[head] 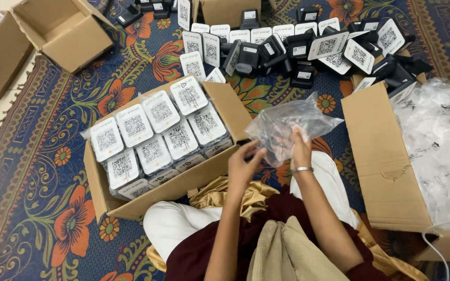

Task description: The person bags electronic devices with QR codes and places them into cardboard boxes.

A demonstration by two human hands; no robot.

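Bagging step: you hold a clear plastic bag above your lap, between 2 boxes. Left hand pinches its lower edge; right hand fingers lie spread behind the film. Judged next: open the mouth wide, keep both grips.

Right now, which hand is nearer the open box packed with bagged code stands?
Left. The left hand pinches the clear plastic bag right beside the packed cardboard box, near its corner. The right hand is under the bag, on the far side from the box.
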